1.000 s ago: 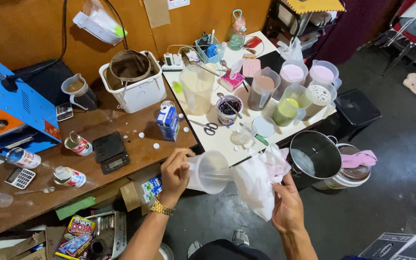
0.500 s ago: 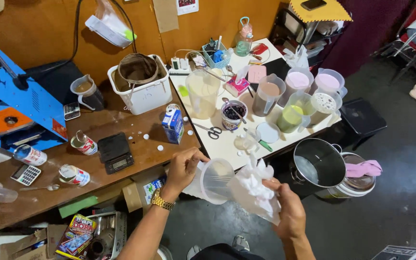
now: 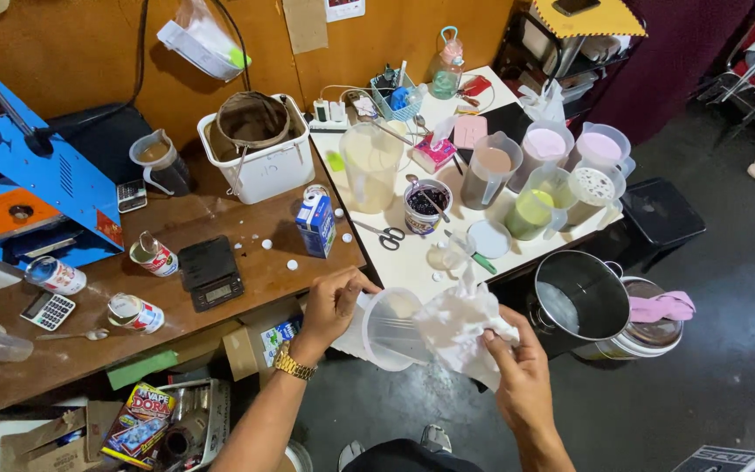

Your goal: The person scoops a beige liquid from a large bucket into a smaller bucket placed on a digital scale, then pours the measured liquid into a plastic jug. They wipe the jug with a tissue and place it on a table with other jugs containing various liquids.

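Counter [image 3: 246, 288]: crowded with jugs, cans, scale.
Left hand [image 3: 332, 308]: grip closed on clear jug [image 3: 391, 328], off counter's front edge.
Right hand [image 3: 517, 371]: grip closed on white cloth [image 3: 456, 323] at jug's mouth.

Cloth now at the cup mouth.
Right hand [image 3: 522, 371] has brought the white cloth [image 3: 458, 323] from hanging loose up against the clear plastic cup [image 3: 388, 328] rim.

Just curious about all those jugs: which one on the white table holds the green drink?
The clear jug at the table's front right edge, just left of the foamy-topped jug. Its liquid is yellow-green; the jugs behind it hold brown or pink liquid.
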